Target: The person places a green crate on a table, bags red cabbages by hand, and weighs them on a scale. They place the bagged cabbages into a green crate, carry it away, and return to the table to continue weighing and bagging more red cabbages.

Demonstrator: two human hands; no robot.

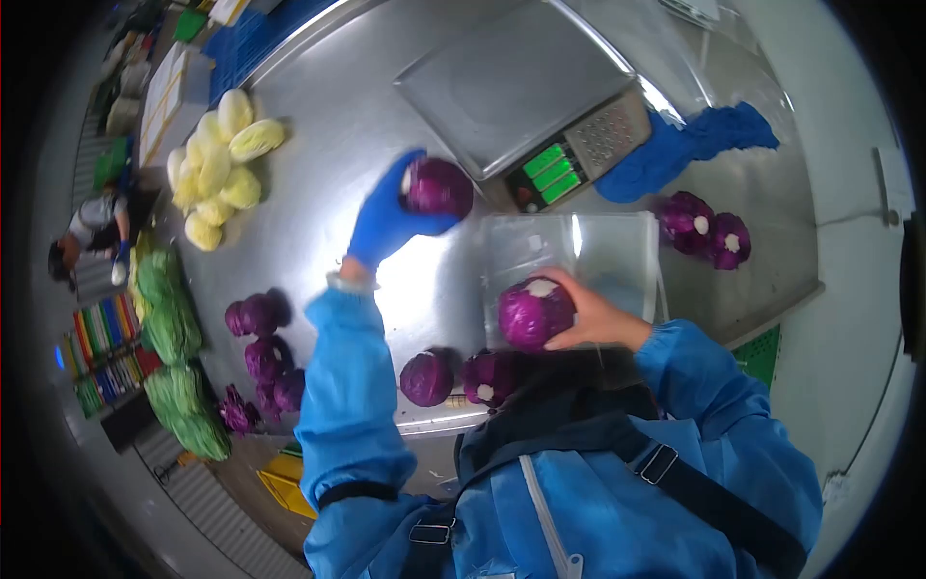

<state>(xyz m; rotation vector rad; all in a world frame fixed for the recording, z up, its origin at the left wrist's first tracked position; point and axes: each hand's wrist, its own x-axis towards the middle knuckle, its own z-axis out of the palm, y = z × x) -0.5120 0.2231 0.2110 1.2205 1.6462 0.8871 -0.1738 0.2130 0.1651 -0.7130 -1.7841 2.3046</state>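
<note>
My left hand [391, 217], in a blue glove, is wrapped round a purple cabbage [442, 189] in front of the scale [555, 178]. Bare of any glove, my right hand [584, 314] holds another purple cabbage [534, 315], its pale stem end facing up, over a clear plastic bag or sheet [617, 246]. Two more purple cabbages, one of them round and dark [426, 377] and the other with a pale stem end [489, 377], rest at the near table edge. The scale has a metal tray [516, 77] and green-lit displays.
Several purple cabbages [263, 358] and pale napa cabbages [214, 169] lie on the left; green leafy heads [174, 314] are beyond them. On the right are a blue cloth [680, 145] and two purple cabbages [688, 222]. A co-worker [95, 220] is at far left.
</note>
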